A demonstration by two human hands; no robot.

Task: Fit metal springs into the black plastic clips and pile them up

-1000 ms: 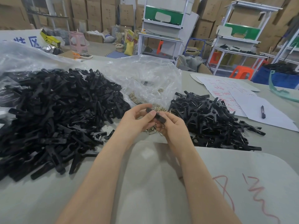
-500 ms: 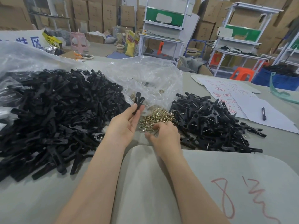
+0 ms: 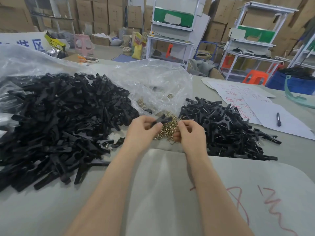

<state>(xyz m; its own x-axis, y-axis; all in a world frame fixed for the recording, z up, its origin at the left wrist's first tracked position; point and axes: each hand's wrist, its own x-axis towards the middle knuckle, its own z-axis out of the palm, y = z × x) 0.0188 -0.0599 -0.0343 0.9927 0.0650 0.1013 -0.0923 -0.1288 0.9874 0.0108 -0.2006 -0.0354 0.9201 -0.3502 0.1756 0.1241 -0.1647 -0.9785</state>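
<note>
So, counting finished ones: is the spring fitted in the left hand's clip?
Seemingly not: the clip pinched by the left hand shows no metal, and the right hand is at the loose springs.

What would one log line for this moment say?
task: spring-to-clip assembly | left hand: pinches black clip | right hand: curled over spring heap, hold unclear | assembled clips pile: at right

Fairly bright, even indoor light, seemingly from overhead; shadows on the table [image 3: 42, 210] are faint. The clear plastic bag [image 3: 153, 82] carries a pale sheen. Wide-angle bending curves the shelving [image 3: 255, 40] near the edges. Overall slightly soft; the springs [image 3: 167, 129] blur into a brassy tangle
</note>
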